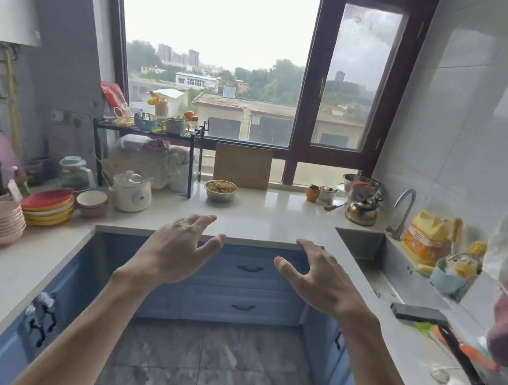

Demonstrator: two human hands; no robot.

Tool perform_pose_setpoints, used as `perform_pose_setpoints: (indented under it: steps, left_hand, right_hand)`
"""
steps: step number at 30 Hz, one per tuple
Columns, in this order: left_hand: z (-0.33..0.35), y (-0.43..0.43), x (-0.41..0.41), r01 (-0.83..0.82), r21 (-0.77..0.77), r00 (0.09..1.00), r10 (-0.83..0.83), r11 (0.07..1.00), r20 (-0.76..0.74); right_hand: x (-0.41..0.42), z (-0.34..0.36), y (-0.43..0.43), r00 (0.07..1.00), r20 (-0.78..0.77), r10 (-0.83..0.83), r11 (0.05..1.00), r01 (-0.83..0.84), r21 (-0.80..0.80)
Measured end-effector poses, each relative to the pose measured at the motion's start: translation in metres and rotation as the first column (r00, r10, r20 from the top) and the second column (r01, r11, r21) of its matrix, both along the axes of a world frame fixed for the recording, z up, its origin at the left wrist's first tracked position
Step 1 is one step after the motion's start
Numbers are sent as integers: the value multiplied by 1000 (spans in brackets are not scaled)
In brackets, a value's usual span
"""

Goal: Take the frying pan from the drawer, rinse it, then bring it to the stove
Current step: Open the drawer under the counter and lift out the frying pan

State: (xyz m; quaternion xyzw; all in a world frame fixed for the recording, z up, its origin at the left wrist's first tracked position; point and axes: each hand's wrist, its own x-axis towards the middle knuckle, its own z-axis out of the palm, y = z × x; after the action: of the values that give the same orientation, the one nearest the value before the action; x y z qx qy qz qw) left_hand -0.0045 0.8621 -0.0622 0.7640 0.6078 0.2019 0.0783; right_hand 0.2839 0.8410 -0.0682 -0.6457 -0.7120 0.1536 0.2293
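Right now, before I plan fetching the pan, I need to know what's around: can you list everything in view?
drawers: two, blue, shut, in the cabinet straight ahead
sink: one, steel, in the right counter
tap: one, silver, behind the sink
pan: one, black, long handle, right counter's near end
kettle: one, brass-coloured, left of the tap
detergent jug: one, yellow, right of the tap
cutting board: one, wooden, leaning under the window
food bowl: one, steel, before the cutting board
plates: one stack, red and yellow, left counter
bowls: three stacks, pink, green, white-topped, left counter
left hand: open, empty, raised before the drawers
right hand: open, empty, raised beside it
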Motion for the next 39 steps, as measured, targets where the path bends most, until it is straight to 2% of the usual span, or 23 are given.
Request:
perform_pose_setpoints:
  steps: [8, 14, 20, 26, 33, 39]
  left_hand:
    - [-12, 175, 12, 59, -15, 997, -58, 998, 53]
    - [-34, 266, 23, 78, -80, 996, -74, 994, 58]
    - [-86, 341, 44, 24, -191, 985, 9, 981, 174]
    - [-146, 417, 91, -93, -316, 943, 185, 944, 275]
    - [-255, 506, 138, -202, -509, 845, 411, 837, 342]
    - [-424, 589, 153, -223, -621, 819, 489, 752, 298]
  right_hand:
    - [-2, -10, 156, 999, 9, -50, 997, 50, -52]
    - [11, -32, 252, 998, -18, -60, 991, 57, -119]
    - [36, -81, 341, 998, -64, -29, 978, 15, -209]
    - [74, -146, 449, 991, -125, 49, 943, -87, -320]
    - [99, -258, 557, 973, -233, -2, 841, -125, -527]
    - [88, -424, 635, 949, -295, -111, 755, -112, -646]
